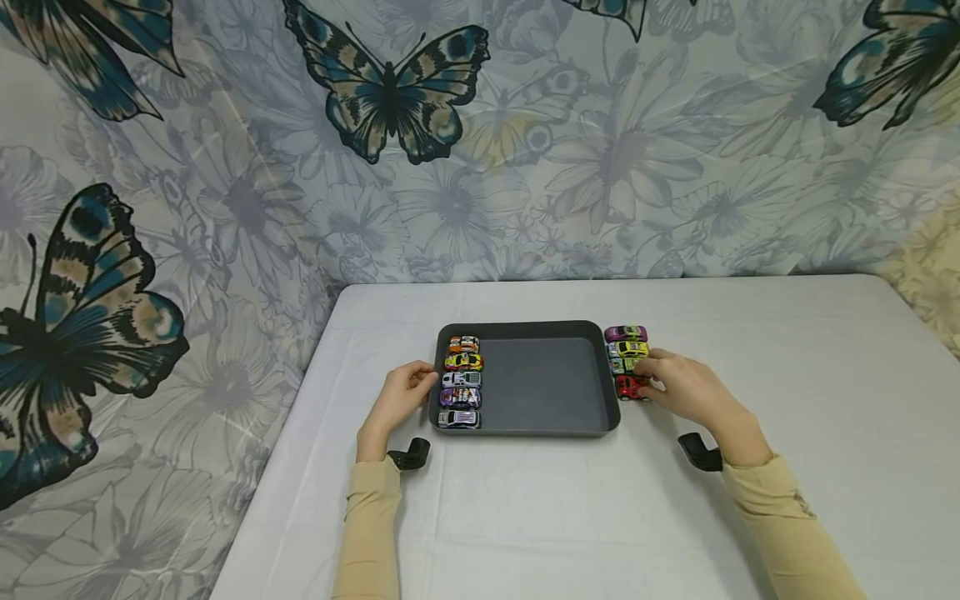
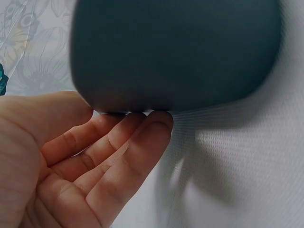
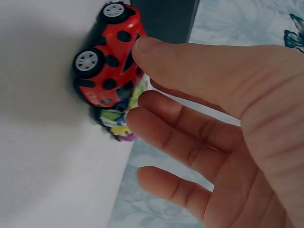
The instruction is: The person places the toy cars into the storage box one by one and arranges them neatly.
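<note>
My left hand (image 1: 397, 398) is at the left side of a dark grey baking tray (image 1: 543, 379). In the left wrist view its thumb and loosely bent fingertips touch the tray wall. Several toy cars stand in a column along the tray's left inner side. My right hand (image 1: 688, 390) pinches a red toy car (image 1: 626, 387) with black spots, just outside the tray's right edge. The right wrist view shows the thumb on the car's window; the index finger is mostly hidden. Beyond it stand a green toy car (image 1: 622, 366), a yellow one (image 1: 627, 349) and a purple one (image 1: 626, 332).
A white cloth (image 1: 510, 517) covers the table. Behind it hangs a floral curtain (image 1: 600, 183) with butterflies. Black wrist cameras sit on both wrists, and the sleeves are beige.
</note>
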Tool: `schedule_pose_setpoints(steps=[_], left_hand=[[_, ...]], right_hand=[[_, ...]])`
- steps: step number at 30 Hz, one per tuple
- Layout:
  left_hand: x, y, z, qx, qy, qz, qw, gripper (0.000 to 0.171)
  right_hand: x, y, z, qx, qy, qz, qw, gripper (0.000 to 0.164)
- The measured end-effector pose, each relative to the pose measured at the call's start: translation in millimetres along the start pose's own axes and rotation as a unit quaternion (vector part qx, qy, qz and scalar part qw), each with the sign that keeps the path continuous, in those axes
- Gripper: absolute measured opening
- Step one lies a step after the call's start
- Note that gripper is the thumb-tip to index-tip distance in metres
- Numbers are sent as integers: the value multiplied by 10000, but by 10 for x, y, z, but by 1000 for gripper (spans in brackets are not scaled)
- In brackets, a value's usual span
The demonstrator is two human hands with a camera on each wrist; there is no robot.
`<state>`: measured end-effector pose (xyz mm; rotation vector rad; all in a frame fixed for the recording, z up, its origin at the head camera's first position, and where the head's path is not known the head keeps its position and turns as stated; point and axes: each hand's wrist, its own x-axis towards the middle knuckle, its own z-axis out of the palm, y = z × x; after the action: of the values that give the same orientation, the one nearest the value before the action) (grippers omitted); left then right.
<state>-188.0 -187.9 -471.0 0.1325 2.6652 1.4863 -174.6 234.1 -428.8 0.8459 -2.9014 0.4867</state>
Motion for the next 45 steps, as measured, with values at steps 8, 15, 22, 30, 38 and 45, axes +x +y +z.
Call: schedule_pose_setpoints(steps=[8, 15, 22, 30, 38, 45], left_hand=[[-2, 2, -1, -20, -2, -64, 10000, 22], [-1, 10, -3, -29, 4, 43, 10000, 23], [-1, 1, -8, -38, 2, 5, 10000, 22], [1, -3, -11, -40, -28, -29, 10000, 23], [4, -10, -13, -107, -51, -8, 9999, 24], [-29, -1, -31, -148, -39, 444, 9989, 29]], right_hand=[[-3, 31, 70, -87, -38, 63, 9999, 20], [1, 49, 118, -129, 29, 132, 9998, 20], [3, 55, 133, -78, -16, 170, 9998, 19], [7, 59, 143, -30, -35, 159, 9999, 19], [7, 53, 129, -112, -24, 185, 9998, 21], [9, 14, 66, -243, 19, 135, 9996, 21]])
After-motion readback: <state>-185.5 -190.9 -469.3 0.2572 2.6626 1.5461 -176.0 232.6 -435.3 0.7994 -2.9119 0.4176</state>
